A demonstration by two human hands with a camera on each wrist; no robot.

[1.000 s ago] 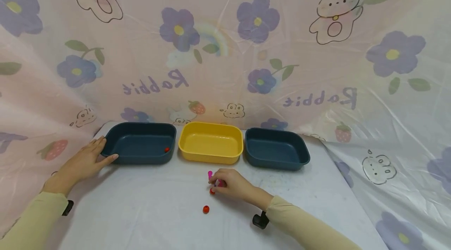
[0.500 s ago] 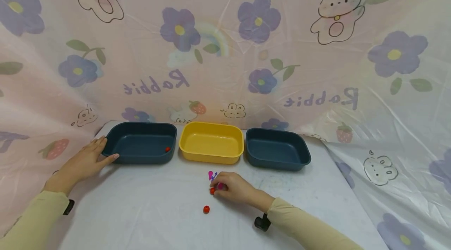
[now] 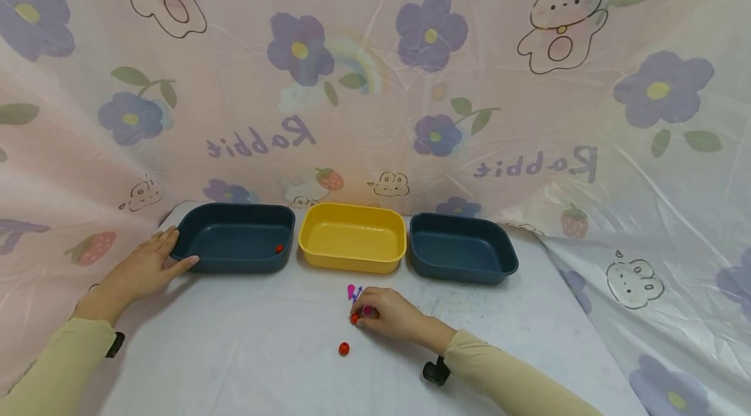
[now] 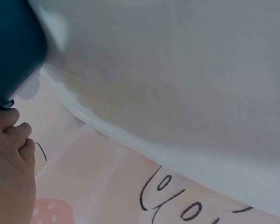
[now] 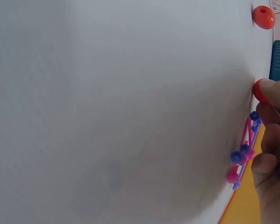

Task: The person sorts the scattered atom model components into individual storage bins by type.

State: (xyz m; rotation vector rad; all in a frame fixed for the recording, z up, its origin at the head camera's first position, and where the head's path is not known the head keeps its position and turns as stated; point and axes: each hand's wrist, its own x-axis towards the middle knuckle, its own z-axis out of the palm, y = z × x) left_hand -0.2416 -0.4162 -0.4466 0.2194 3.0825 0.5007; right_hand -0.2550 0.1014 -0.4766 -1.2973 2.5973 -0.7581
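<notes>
My right hand [image 3: 393, 315] pinches a red bead [image 5: 260, 93] between thumb and index finger, low over the white tabletop. Under and beside its other fingers lie small pink and blue plastic pieces [image 5: 245, 149], partly hidden by the hand in the head view. Nearer the front is a second red bead [image 3: 343, 349], with a hole in its top. On the far left, my left hand [image 3: 137, 272] rests against the end of a dark blue tray [image 3: 235, 267], fingers extended along its rim and thumb by its front wall. One red bead [image 3: 279, 249] lies inside that tray.
Right of that tray stand a yellow tray [image 3: 352, 264] and another dark blue tray [image 3: 463, 272], side by side along the back. A patterned cloth [image 3: 375, 109] hangs behind them. Each wrist wears a black camera; the right one [image 3: 436, 371] shows below the sleeve.
My right hand has shifted slightly toward the front, uncovering more of the pink and blue pieces, and its fingertips have closed on the red bead. The left hand stays against the tray.
</notes>
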